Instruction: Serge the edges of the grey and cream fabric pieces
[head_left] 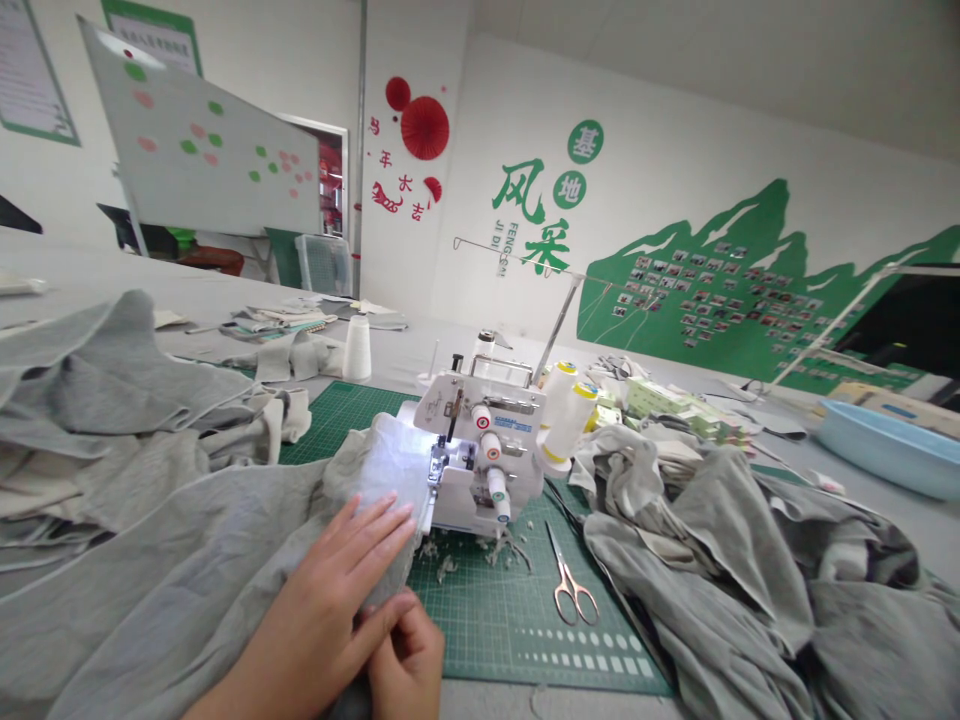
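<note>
A long table (112, 265) carries my whole work area, with a green cutting mat (510, 620) laid on it and an overlock sewing machine (480, 450) standing on the mat. Thread cones (562, 410) stand at the rear right of the machine. A large pile of grey cloth (712, 540) lies to the right of the mat, and a second pile (112, 400) lies to the left. Steel scissors (570, 590) rest on the mat, with loose thread scraps (450, 560) just in front of the machine. The work piece, a grey garment panel (225, 560), runs across my lap side of the table and into the machine's lit needle area. My left hand (345, 570) lies open and flat on the panel. My right hand (409, 655) sits just below it, close but apart, fingers curled on the cloth; I cannot tell whether it pinches. The work in hand is feeding this edge, which calls for keeping the cloth flat.
</note>
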